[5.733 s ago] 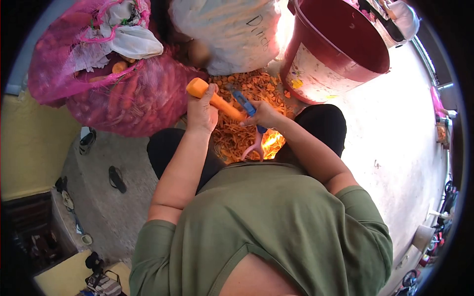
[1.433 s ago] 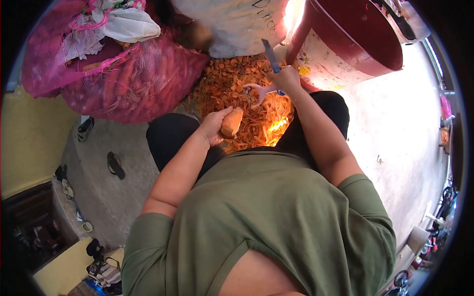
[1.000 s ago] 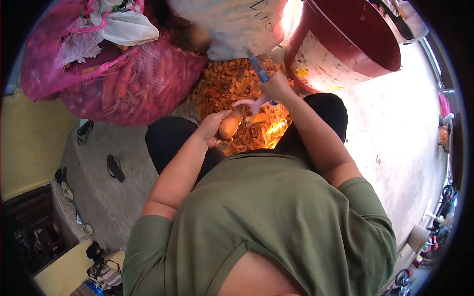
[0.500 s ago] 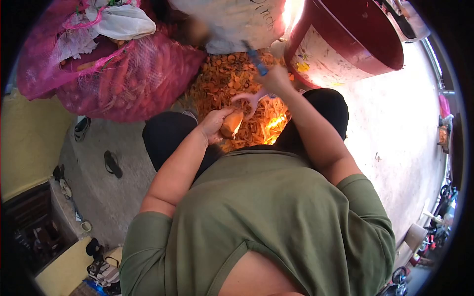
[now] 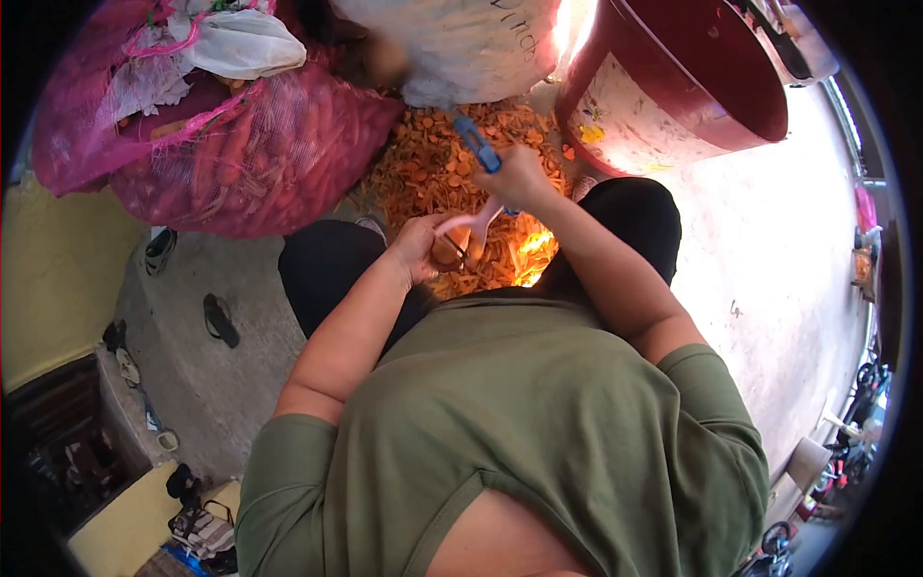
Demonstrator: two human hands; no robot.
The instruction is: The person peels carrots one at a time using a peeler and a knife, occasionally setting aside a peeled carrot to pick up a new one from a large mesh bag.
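Note:
A thick peeled carrot point(image 5: 447, 252) sits in my left hand point(image 5: 415, 246), fingers wrapped round its side. My right hand point(image 5: 522, 179) is closed on a pale pink Y-shaped peeler point(image 5: 487, 217), whose head overlaps the carrot in this view. A long, narrow blue tool point(image 5: 475, 142) also sticks out of the right fist, pointing away from me; its kind is unclear. Below both hands, between my knees, spreads a heap of orange carrot peelings and round slices point(image 5: 452, 163).
On the left bulges a pink mesh sack point(image 5: 279, 154) full of carrots. A white sack with writing point(image 5: 471, 48) stands beyond the heap, beside a big red tub point(image 5: 673, 106). A dark slipper point(image 5: 220, 320) lies on the concrete floor at left.
My right hand has moved slightly left and toward me, bringing the peeler head onto the carrot. The blue tool has shifted along with it. My left hand stays nearly in place.

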